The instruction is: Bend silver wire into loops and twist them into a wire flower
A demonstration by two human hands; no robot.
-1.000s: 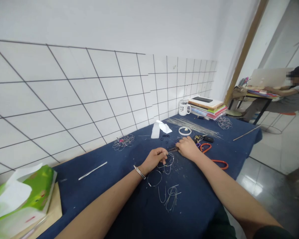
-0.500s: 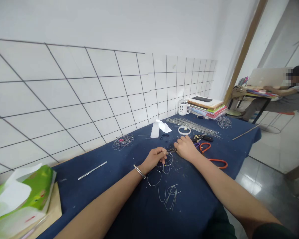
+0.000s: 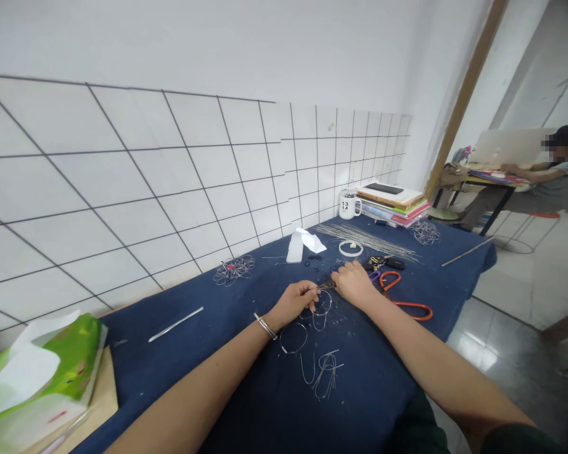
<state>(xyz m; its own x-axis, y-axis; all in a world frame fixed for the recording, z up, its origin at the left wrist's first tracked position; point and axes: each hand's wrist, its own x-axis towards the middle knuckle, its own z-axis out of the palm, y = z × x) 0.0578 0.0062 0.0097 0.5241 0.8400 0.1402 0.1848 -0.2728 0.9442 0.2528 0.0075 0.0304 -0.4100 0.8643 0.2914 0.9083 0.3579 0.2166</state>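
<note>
My left hand (image 3: 297, 301), a silver bangle (image 3: 265, 326) at its wrist, is closed in a pinch on a thin looped wire (image 3: 322, 310). Facing it, my right hand (image 3: 351, 281) is wrapped round a pair of pliers (image 3: 328, 285), whose dark jaws point left and meet the wire at my left fingertips. The handles are hidden in my palm. A separate wire ring (image 3: 293, 338) lies just below my left hand. Closer to me rests a small bundle of bent wires (image 3: 328, 376). Orange-handled scissors (image 3: 415, 310) lie right of my right wrist, partly covered by the forearm.
Behind my hands are a white tape roll (image 3: 351, 248), straight wires (image 3: 373, 241), black-handled cutters (image 3: 392, 261) and white paper (image 3: 307, 241). A mug (image 3: 348, 206) and stacked books (image 3: 397, 205) stand at the back. Tissues (image 3: 71, 359) lie left. A person (image 3: 549, 176) sits at another table.
My right hand has shifted slightly left, bringing the pliers' jaws up to my left fingertips. The left hand has stayed nearly still, keeping its pinch on the wire.
</note>
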